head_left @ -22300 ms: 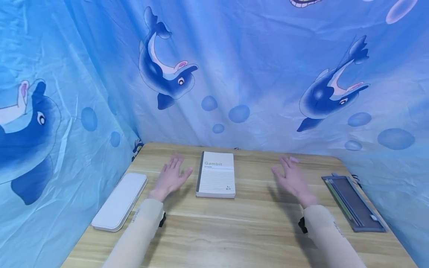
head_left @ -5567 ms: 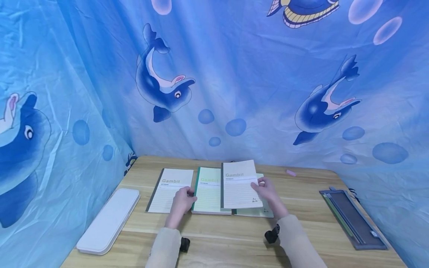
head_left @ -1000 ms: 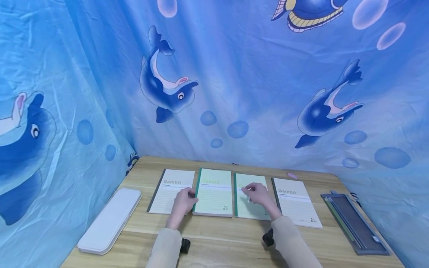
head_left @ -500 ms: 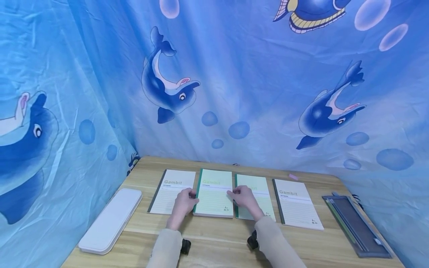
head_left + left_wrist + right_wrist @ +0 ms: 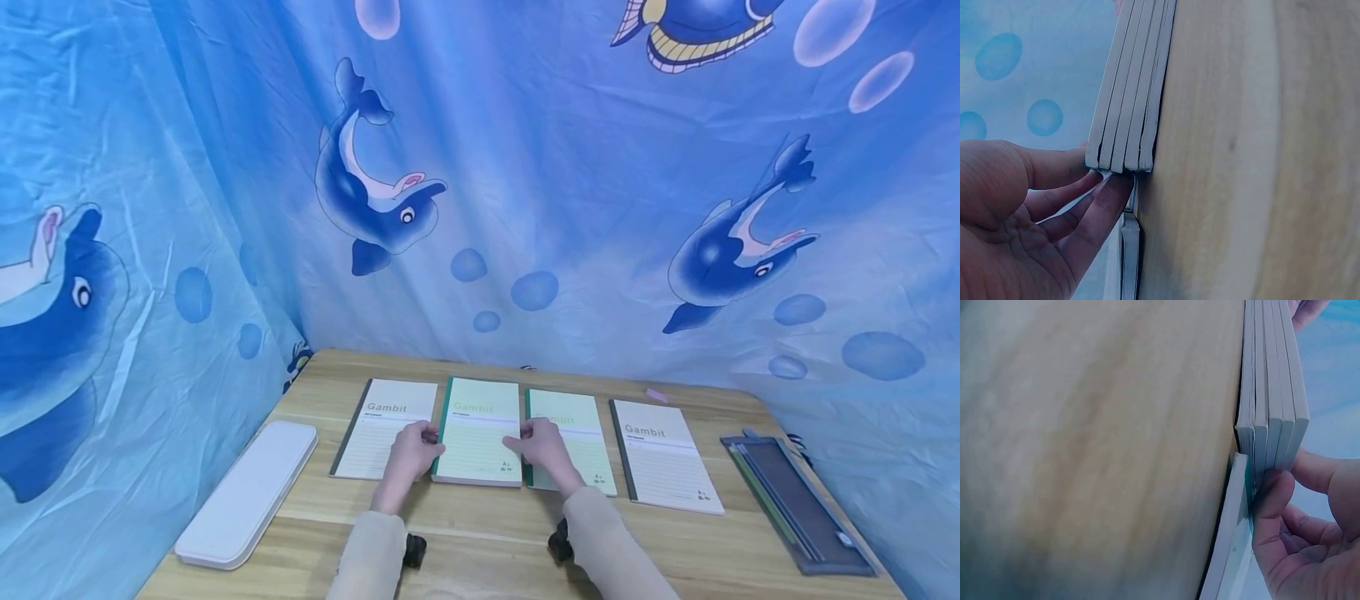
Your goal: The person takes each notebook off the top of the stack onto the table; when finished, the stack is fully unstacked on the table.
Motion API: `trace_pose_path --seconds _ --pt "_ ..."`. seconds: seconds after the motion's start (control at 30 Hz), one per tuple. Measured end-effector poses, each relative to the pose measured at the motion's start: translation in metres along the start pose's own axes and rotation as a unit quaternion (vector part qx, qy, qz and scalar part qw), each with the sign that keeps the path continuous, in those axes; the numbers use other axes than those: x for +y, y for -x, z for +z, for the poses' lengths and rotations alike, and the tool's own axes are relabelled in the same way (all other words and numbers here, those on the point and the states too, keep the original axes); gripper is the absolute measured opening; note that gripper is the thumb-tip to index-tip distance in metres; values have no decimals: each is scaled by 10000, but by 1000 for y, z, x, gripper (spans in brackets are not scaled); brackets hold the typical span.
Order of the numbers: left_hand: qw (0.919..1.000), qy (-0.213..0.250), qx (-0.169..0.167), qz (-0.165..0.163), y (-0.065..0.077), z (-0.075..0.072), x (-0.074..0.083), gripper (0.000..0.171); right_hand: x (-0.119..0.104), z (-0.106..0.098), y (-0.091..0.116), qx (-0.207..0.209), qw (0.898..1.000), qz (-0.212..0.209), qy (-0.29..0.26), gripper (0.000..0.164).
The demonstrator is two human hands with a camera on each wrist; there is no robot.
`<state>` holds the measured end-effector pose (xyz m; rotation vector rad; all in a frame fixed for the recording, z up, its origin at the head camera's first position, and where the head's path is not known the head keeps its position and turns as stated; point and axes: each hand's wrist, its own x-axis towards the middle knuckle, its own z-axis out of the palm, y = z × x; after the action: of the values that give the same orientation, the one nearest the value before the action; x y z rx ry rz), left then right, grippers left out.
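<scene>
In the head view, a stack of several notebooks [image 5: 476,446] with a pale green cover and green spine on top lies mid-table. My left hand [image 5: 408,457] holds its left edge; in the left wrist view the thumb [image 5: 1057,167] is at the top edge and the fingers lie against the spines. My right hand [image 5: 547,450] grips the right edge, thumb on the cover and bent fingers [image 5: 1272,494] against the side. A white notebook [image 5: 360,450] lies left of the stack. To its right are a pale green notebook [image 5: 588,454], partly hidden by my right hand, and another white notebook [image 5: 667,458].
A white case [image 5: 247,496] lies at the table's left. At the right is a dark mesh pouch [image 5: 798,504] with green contents. A small pink piece [image 5: 656,396] sits near the back edge. A blue curtain [image 5: 495,167] hangs behind the wooden table [image 5: 472,550].
One thick stack first stood alone; single notebooks now lie on both sides. The white notebook my right hand held lies far right. That hand has since moved left onto the stack's edge.
</scene>
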<state>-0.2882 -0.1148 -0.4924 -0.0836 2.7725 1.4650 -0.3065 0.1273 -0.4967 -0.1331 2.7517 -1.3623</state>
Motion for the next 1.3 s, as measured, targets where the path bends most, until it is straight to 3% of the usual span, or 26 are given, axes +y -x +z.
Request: trace_pose_path --seconds 0.47,0.7,1.0,1.3 --pt "10000 -22 -13 80 3 -1 -1 30 6 1 0 263 9996 -93 82 38" --pt "9999 -49 -2 144 3 0 -1 32 7 -5 0 325 9992 40 217 21" --pt "9999 -102 -1 41 0 1 -2 31 9 -13 3 396 9988 132 263 24" --pt "10000 -70 -45 -36 1 1 -2 32 16 -26 8 444 9984 287 -211 40"
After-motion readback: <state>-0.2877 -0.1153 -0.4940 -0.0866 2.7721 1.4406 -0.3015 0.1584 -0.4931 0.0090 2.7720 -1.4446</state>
